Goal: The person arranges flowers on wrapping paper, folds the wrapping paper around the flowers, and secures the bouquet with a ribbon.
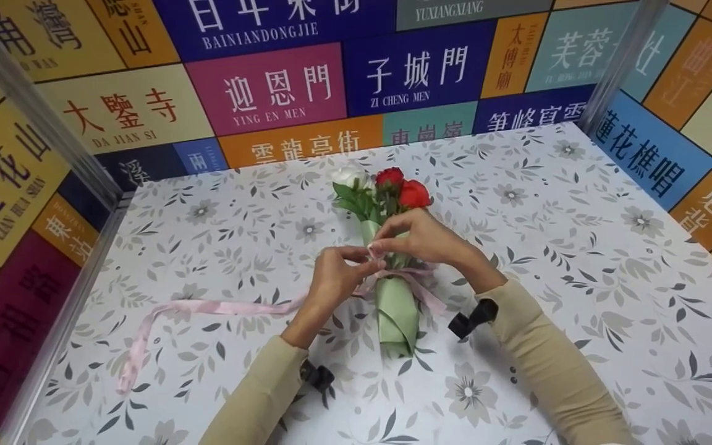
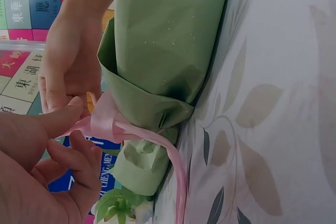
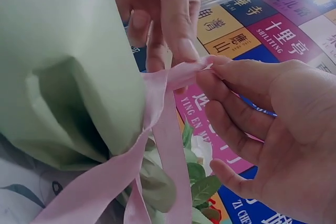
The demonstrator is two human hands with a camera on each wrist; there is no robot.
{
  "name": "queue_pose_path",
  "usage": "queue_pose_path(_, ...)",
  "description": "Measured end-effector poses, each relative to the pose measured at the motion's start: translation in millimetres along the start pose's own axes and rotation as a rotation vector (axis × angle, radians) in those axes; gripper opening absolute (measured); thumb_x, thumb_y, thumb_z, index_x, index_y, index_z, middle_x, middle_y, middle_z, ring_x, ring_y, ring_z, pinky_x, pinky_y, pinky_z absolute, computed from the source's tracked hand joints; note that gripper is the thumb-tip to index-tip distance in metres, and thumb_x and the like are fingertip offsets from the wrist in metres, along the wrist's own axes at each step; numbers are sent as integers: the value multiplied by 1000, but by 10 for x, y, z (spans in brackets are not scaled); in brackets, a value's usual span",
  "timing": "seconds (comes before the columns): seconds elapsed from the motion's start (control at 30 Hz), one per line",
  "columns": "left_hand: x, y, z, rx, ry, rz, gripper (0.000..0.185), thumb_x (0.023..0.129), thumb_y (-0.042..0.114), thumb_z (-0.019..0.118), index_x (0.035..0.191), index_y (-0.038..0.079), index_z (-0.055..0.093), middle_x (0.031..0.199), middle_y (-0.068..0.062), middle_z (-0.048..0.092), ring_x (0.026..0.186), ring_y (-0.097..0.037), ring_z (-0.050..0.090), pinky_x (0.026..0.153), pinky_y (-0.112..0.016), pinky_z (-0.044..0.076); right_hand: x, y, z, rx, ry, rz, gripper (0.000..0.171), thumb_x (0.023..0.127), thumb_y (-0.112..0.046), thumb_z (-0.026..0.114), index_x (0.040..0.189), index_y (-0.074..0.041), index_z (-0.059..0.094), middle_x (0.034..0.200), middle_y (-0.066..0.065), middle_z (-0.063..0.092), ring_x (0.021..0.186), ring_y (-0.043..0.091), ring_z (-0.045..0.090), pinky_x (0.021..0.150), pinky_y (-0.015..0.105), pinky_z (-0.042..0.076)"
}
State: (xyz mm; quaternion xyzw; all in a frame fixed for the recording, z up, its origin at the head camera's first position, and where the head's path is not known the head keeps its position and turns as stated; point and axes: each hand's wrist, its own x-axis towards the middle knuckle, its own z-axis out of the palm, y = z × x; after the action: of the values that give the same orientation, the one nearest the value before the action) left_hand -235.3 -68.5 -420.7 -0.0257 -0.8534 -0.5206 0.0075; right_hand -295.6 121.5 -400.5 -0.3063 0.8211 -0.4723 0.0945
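Observation:
A small bouquet in green wrapping paper lies on the flowered tablecloth, with red roses and a white rose at its far end. A pink ribbon goes round the wrap's middle, and its long tail trails off to the left. My left hand pinches the ribbon just left of the wrap. My right hand reaches over the wrap and pinches the same ribbon, fingertips almost touching the left's. In the wrist views the ribbon is taut between both hands beside the green wrap.
The tablecloth spreads wide on both sides of the bouquet. Walls of coloured sign panels close in the back and both sides, with metal posts at the corners. Black camera mounts sit on both wrists.

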Motion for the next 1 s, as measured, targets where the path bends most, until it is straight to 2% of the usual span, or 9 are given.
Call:
queue_pose_path(0.1, 28, 3, 15, -16, 12, 5, 17, 86, 21, 79, 94, 7, 81, 86, -14, 78, 68, -14, 65, 57, -18, 45, -4, -8, 5, -9, -9, -15, 16, 92, -26, 74, 97, -12, 79, 94, 7, 77, 87, 23, 69, 79, 30, 53)
queue_pose_path(0.2, 45, -5, 27, -53, 24, 5, 14, 87, 19, 78, 89, 6, 82, 68, -13, 73, 55, -12, 58, 51, -18, 40, -18, -20, -14, -24, 5, 34, 21, 94, -26, 70, 105, -8, 74, 99, 10, 75, 91, 23, 68, 84, 34, 53)
queue_pose_path(0.27, 51, -16, 33, -66, 32, 9, 14, 87, 19, 77, 89, 6, 82, 64, -13, 70, 51, -8, 54, 50, -18, 38, -47, -31, -41, -84, -11, 85, 21, 95, -28, 70, 103, -9, 72, 97, 7, 72, 86, 18, 64, 79, 33, 52)
queue_pose_path(0.33, 59, -30, 37, -78, 35, 8, 14, 88, 19, 77, 90, 6, 82, 65, -13, 71, 51, -6, 53, 49, -17, 37, -77, -50, -56, -164, -62, 132, 21, 92, -31, 73, 96, -10, 71, 88, 4, 68, 75, 15, 59, 69, 30, 50)
queue_pose_path(0.4, 69, -38, 39, -83, 38, 0, 15, 88, 19, 76, 92, 6, 82, 72, -13, 74, 53, -5, 53, 49, -17, 37, -103, -63, -54, -263, -138, 134, 20, 89, -32, 77, 90, -12, 71, 81, 1, 67, 68, 11, 55, 63, 27, 46)
queue_pose_path(0.47, 78, -45, 43, -95, 35, -14, 15, 89, 20, 75, 94, 7, 82, 81, -17, 76, 55, -6, 56, 49, -17, 37, -116, -77, -41, -335, -205, 116, 18, 87, -30, 79, 87, -13, 73, 78, 0, 68, 65, 8, 54, 61, 26, 45)
queue_pose_path(0.53, 87, -56, 44, -121, 25, -44, 16, 91, 20, 74, 94, 6, 81, 83, -16, 77, 56, -6, 58, 47, -17, 38, -121, -82, -41, -375, -237, 85, 16, 86, -28, 79, 85, -12, 74, 77, 0, 67, 67, 6, 54, 62, 24, 44)
queue_pose_path(0.7, 112, -112, 17, -202, -2, -126, 19, 95, 17, 68, 96, 1, 78, 81, -13, 75, 57, -7, 62, 46, -19, 42, -170, -70, -167, -379, -332, 48, 14, 86, -20, 78, 80, -9, 73, 76, -1, 63, 66, 5, 51, 61, 23, 42)
queue_pose_path(1.0, 146, -209, -65, -279, 0, -232, 20, 97, 17, 66, 101, 0, 74, 87, -11, 73, 60, -10, 66, 51, -22, 50, -274, 6, -458, -371, -549, 209, 14, 85, -15, 78, 81, -4, 71, 69, -6, 58, 62, 5, 47, 57, 21, 38)
